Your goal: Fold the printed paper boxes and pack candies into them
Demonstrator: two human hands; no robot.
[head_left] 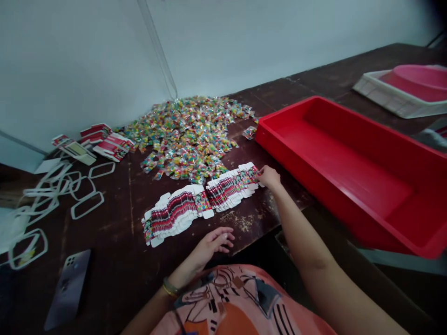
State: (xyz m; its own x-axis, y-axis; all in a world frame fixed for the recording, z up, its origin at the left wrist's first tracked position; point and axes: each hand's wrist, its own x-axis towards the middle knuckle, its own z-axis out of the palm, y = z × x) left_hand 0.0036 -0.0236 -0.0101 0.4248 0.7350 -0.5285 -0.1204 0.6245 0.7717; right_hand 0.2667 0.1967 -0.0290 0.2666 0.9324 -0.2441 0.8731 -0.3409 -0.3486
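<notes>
Two fanned rows of flat, folded small candy boxes lie across the dark table, a left row (174, 211) and a right row (226, 188). They are printed red and multicoloured with white flaps. My right hand (269, 177) is at the right end of the right row, its fingers closed on the edge of the end box (252, 173). Near the table's front edge, below the rows, my left hand (218, 241) hovers with loosely bent fingers apart and nothing in them. Behind the rows spreads a big pile of small clear candy packets (195, 132).
A long red plastic tray (349, 163) stands at the right. Beyond it a pink basin (419, 79) sits in a white crate (384, 95). At the left are stacks of flat boxes (113, 145), pale loop bands (87, 204) and a phone (69, 288).
</notes>
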